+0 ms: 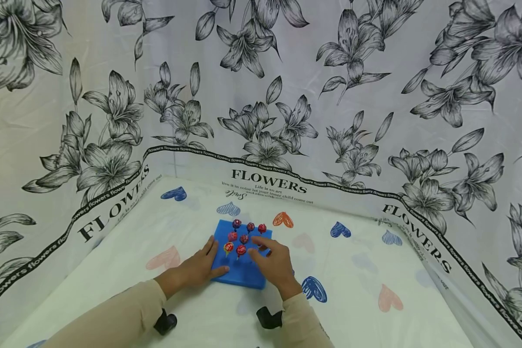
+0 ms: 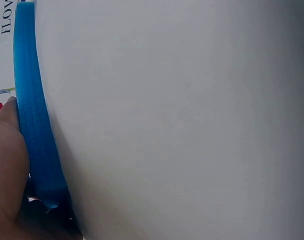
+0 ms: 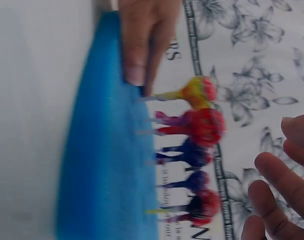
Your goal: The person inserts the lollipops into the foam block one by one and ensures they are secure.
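Observation:
Several lollipops [image 1: 241, 250] in red, purple and yellow wrappers stand in rows on a blue foam block [image 1: 239, 278], their sticks pushed into its top face. My left hand [image 1: 195, 267] rests at the block's left edge, thumb [image 1: 221, 271] laid over the near left part of the face and fingers stretched along the side. In the left wrist view the block's blue side [image 2: 34, 115] runs beside that hand. My right hand [image 1: 276, 263] hovers over the block's right part, close to the lollipops. In the right wrist view its fingers [image 3: 279, 192] are spread, bent a little and empty.
Under the block lies a white cloth [image 1: 343, 285] printed with blue, red and pink hearts. A white curtain [image 1: 269, 96] with black flower drawings rises behind and at both sides. A black wrist-camera piece [image 1: 268, 318] sits by the right wrist and another [image 1: 165, 322] by the left.

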Action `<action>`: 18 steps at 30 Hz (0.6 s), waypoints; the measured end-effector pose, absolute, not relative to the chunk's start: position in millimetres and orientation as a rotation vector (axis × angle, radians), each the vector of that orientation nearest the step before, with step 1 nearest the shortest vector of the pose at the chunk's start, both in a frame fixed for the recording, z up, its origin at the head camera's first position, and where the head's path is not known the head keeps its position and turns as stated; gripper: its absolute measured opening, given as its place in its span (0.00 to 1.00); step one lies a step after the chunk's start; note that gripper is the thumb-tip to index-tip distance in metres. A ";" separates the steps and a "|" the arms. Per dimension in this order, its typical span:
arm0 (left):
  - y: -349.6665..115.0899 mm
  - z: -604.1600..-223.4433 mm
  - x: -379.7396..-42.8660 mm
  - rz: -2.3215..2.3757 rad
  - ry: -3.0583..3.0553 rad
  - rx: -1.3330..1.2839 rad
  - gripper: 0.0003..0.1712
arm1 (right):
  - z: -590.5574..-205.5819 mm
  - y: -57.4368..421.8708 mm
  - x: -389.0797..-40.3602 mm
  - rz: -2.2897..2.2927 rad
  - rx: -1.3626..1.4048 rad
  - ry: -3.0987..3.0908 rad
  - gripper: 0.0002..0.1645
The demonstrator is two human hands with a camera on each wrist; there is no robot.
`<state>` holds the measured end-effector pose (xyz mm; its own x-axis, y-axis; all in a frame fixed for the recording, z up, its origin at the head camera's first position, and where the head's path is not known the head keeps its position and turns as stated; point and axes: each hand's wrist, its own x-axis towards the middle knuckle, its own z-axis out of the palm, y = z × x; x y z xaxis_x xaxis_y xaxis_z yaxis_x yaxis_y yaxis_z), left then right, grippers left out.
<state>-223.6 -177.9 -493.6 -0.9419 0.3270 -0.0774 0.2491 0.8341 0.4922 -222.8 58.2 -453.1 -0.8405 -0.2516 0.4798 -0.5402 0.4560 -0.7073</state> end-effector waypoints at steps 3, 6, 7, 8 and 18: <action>-176.7 -491.2 -223.3 0.737 2.846 0.439 0.56 | -440.0 68.5 -220.6 1.302 0.711 -2.317 0.16; -176.3 -488.2 -222.6 0.743 2.839 0.431 0.56 | -425.0 78.6 -217.6 1.251 0.723 -2.245 0.16; -176.3 -487.3 -222.4 0.745 2.837 0.431 0.56 | -420.3 82.2 -216.5 1.236 0.727 -2.224 0.16; -176.5 -486.7 -222.1 0.748 2.836 0.433 0.56 | -415.5 85.8 -215.1 1.221 0.728 -2.208 0.16; -176.9 -484.8 -219.9 0.780 2.819 0.450 0.55 | -397.8 122.7 -203.6 1.251 0.619 -2.097 0.17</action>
